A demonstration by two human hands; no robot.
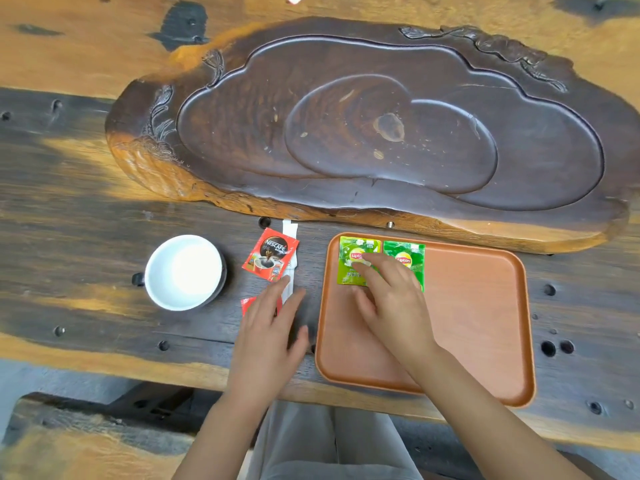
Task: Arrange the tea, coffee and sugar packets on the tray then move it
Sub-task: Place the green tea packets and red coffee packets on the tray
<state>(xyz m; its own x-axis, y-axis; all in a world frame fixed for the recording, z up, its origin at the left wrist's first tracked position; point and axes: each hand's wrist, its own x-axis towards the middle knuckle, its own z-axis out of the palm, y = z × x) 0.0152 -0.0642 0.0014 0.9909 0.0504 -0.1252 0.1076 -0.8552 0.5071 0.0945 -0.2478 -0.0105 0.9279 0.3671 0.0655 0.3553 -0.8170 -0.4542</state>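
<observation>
Head view is looking down on a dark wooden table (86, 209), with grey trousers (329, 441) showing nearest, under its edge. Just beyond, the left hand (266, 334) is hovering flat with fingers spread and holding nothing, covering most of a second red packet (247, 304) and reaching toward the white sugar stick (288, 233). The right hand (391, 303) is lying over the orange tray (485, 323), fingers loosely apart, fingertips pressing on the light green tea packet (351, 271) rather than gripping it. That packet is sitting flat in the tray's far left corner, with the darker green tea packet (410, 252) just beside it on the right, edges touching or nearly so.

Farther left on the bare table, the red coffee packet (272, 254) is lying tilted across the sugar stick, and a white cup (185, 271) is standing well apart from the tray. Beyond everything, a large carved tea board (381, 126) is lying empty.

The step in hand looks like squaring the tea packets. Doing it well probably means sliding the light green one with light, flat fingertip pressure until its edge is running parallel to the tray rim, without riding over its neighbour, while leaving the rest of the tray free for coffee and sugar.
</observation>
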